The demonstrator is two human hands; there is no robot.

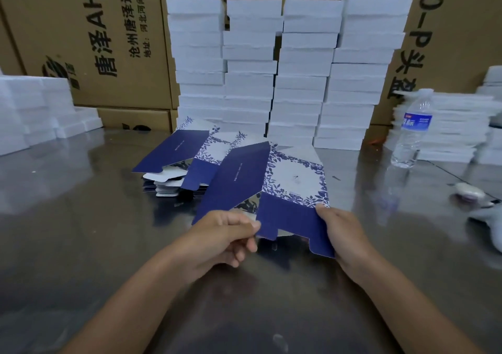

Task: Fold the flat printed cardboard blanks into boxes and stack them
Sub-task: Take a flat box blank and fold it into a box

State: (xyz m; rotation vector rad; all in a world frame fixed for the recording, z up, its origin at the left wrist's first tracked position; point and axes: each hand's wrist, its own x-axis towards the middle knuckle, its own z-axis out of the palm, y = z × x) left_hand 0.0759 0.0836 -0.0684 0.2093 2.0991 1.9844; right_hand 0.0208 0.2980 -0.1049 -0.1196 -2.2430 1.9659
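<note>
1. The left hand (231,234) pinches the blank (271,190) at its near edge, likely steadying it.
2. The right hand (345,234) clamps the blue flap, seemingly for folding.
3. The blank hovers above the table (81,231), near the pile of blanks (176,163).

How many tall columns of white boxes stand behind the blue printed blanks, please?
4 columns of white cardboard boxes, side by side: far-left column, left-centre column, right-centre column, and far-right column, the tallest. More may be hidden behind them.

Left brown carton (81,87) reads "唐泽AH4"; right carton (451,27) reads "P头盔".
</note>
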